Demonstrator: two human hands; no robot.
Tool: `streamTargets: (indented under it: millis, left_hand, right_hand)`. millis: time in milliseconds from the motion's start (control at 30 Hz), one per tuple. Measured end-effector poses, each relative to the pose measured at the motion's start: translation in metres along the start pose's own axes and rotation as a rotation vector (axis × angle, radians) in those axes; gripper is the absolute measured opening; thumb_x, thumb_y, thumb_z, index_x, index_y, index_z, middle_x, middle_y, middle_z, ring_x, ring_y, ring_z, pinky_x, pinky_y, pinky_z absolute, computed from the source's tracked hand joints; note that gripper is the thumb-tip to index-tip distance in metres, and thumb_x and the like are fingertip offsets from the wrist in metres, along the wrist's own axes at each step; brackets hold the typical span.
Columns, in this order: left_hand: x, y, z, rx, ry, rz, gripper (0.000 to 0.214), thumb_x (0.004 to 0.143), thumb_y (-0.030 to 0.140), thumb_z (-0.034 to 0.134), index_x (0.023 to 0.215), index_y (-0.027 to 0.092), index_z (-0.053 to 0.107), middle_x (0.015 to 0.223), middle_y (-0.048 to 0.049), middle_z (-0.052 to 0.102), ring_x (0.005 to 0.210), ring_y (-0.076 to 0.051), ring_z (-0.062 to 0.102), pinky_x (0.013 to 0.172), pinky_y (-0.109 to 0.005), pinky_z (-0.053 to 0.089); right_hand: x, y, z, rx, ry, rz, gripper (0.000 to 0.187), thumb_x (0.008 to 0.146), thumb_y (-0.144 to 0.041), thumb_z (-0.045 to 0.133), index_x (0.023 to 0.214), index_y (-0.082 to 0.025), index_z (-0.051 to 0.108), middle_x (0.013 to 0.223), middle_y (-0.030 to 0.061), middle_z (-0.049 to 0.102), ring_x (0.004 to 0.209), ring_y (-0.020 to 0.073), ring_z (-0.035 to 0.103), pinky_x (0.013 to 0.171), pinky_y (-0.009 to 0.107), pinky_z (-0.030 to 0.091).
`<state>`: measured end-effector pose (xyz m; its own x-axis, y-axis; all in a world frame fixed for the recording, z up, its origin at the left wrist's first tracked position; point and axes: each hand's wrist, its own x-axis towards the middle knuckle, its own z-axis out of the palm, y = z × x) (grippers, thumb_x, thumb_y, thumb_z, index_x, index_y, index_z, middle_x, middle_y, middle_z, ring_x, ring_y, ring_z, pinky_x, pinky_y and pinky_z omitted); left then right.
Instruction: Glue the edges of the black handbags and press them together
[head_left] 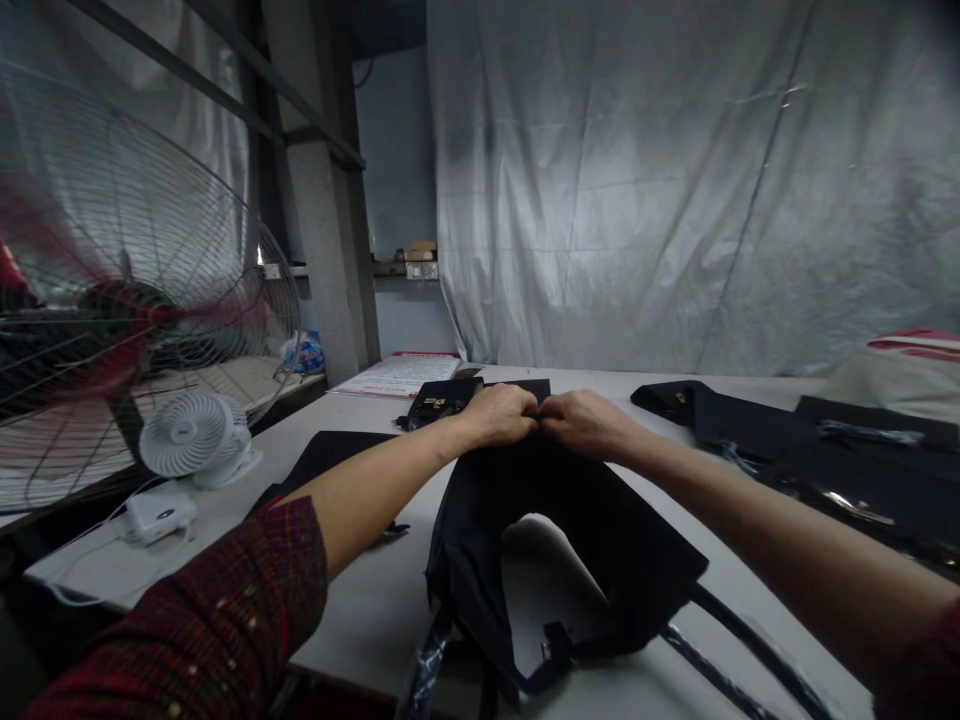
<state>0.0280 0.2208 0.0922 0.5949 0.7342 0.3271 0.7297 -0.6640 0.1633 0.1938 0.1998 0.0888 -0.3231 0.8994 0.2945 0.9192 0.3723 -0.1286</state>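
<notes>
A black bag [600,530] lies on the white table in front of me, its straps partly wrapped in clear plastic and hanging toward the near edge. At its far end my left hand [501,414] has its fingers curled and pressed on the black material. My right hand [581,420] pinches the same edge right beside it, the two hands' fingertips almost touching. What lies under the fingertips is hidden. Just beyond my left hand sits a small black piece with gold-coloured metal fittings [435,402].
Several black bags [810,450] lie on the right, and another black piece [330,455] is under my left forearm. On the left are a small white fan [187,432], a white box with cables [159,512] and a large spinning fan [150,315]. A printed sheet [397,374] lies at the back.
</notes>
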Motion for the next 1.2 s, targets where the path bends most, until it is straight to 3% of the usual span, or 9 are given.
streamTargets:
  millis: [300, 600, 900, 1200]
  left_hand:
    - [0.006, -0.005, 0.007, 0.003, 0.021, -0.018, 0.017, 0.074, 0.021, 0.060, 0.083, 0.020, 0.075, 0.083, -0.0055, 0.071, 0.085, -0.023, 0.062, 0.079, -0.030, 0.045]
    - [-0.010, -0.017, -0.001, -0.074, 0.017, -0.173, 0.017, 0.076, 0.033, 0.067, 0.082, 0.019, 0.075, 0.070, -0.0010, 0.068, 0.067, -0.015, 0.060, 0.064, -0.024, 0.043]
    - [0.003, -0.003, 0.004, -0.064, -0.010, -0.131, 0.020, 0.079, 0.035, 0.066, 0.081, 0.018, 0.075, 0.069, -0.0019, 0.065, 0.068, -0.016, 0.057, 0.067, -0.025, 0.041]
    - [0.019, -0.007, 0.007, 0.165, -0.044, 0.015, 0.025, 0.082, 0.035, 0.058, 0.081, 0.017, 0.075, 0.070, -0.0041, 0.066, 0.071, -0.019, 0.059, 0.066, -0.028, 0.039]
  right_hand:
    - [0.009, -0.003, 0.007, -0.084, 0.022, 0.008, 0.027, 0.077, -0.024, 0.049, 0.085, -0.023, 0.075, 0.078, 0.0057, 0.070, 0.076, 0.0203, 0.062, 0.062, 0.027, 0.038]
    - [0.006, 0.022, 0.005, -0.095, 0.022, 0.111, 0.028, 0.076, -0.027, 0.047, 0.080, -0.022, 0.074, 0.071, 0.0058, 0.067, 0.069, 0.0196, 0.061, 0.057, 0.027, 0.037]
    - [0.005, 0.014, 0.004, -0.155, 0.019, 0.122, 0.029, 0.076, -0.026, 0.046, 0.082, -0.021, 0.075, 0.074, 0.0087, 0.068, 0.071, 0.0210, 0.060, 0.056, 0.028, 0.035]
    - [0.010, 0.013, 0.001, -0.188, -0.038, 0.136, 0.029, 0.077, -0.022, 0.048, 0.090, -0.019, 0.074, 0.090, 0.0102, 0.070, 0.087, 0.0221, 0.062, 0.066, 0.027, 0.039]
